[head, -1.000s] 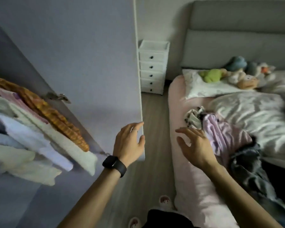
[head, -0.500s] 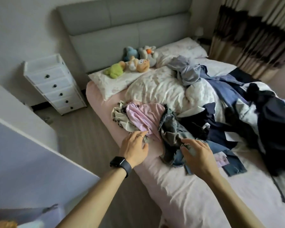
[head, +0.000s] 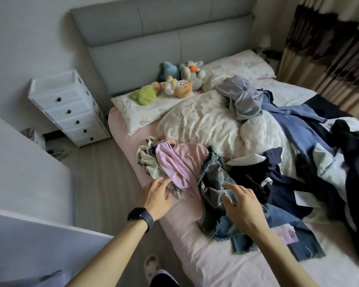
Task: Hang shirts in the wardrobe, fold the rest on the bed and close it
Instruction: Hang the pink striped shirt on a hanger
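A pile of loose clothes covers the bed (head: 195,251). At its near left lie a pink striped shirt (head: 178,162) and a white patterned garment (head: 147,162). Beside them are grey-blue jeans (head: 212,183), dark navy clothes (head: 278,183) and a blue shirt (head: 294,121). My left hand (head: 155,195), with a ring and a black watch, reaches over the edge of the pink shirt, fingers spread. My right hand (head: 243,206) hovers over the jeans with fingers loosely spread, holding nothing. The wardrobe door (head: 29,245) shows at the lower left.
A white drawer unit (head: 71,108) stands on the floor left of the bed. Stuffed toys (head: 170,85) lie on the pillow by the grey headboard (head: 153,42). A crumpled white duvet (head: 205,123) fills the bed's middle. Curtains (head: 330,48) hang at the far right.
The view has swung from the wardrobe to the bed. Both hands have come down over the clothes pile, the left by the pink shirt, the right over the jeans.
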Available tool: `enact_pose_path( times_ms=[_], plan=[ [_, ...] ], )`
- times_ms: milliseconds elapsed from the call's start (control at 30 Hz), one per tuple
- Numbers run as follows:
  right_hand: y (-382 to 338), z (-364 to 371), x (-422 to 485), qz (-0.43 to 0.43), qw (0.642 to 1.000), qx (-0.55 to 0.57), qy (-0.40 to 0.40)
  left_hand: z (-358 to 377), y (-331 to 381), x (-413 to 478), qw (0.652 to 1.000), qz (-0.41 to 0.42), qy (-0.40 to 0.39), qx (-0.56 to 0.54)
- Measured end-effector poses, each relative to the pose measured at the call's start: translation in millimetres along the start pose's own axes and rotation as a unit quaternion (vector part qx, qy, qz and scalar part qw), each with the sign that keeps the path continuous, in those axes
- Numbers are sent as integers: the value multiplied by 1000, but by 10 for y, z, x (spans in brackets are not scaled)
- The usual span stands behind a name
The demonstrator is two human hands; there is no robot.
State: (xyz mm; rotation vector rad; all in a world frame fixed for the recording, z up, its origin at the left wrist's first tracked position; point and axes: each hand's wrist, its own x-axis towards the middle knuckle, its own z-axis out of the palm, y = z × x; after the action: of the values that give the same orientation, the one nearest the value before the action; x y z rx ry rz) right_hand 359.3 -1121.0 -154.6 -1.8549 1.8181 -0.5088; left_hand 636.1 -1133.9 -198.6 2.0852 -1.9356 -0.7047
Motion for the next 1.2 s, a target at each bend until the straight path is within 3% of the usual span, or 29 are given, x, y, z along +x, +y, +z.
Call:
enact_pose_path(
  times_ms=[467, 633, 733, 833, 967, 1200],
  plan=[
    [-439, 1803, 2341, 64, 977, -57, -195, 557, -1625, 2240, 990, -107, -87, 7],
    [-460, 2750, 2905, 122, 966, -73, -217, 1078, -2181, 2809, 978, -130, -164, 18],
    [-434, 3249, 3150, 155, 953, -107, -236, 1345, -2414, 2939, 968, -95, -224, 67],
    [-353, 3495, 3269, 199, 946, -129, -219, 1491, -2502, 2950, 968, -64, -232, 73],
    [-232, 3563, 3260, 184, 959, -136, -166, 1596, -2520, 2914, 968, -75, -236, 40],
    [-148, 2682, 3122, 192, 981, -17, -4, 1321, -2371, 2941, 962, -92, -252, 58]
  ],
)
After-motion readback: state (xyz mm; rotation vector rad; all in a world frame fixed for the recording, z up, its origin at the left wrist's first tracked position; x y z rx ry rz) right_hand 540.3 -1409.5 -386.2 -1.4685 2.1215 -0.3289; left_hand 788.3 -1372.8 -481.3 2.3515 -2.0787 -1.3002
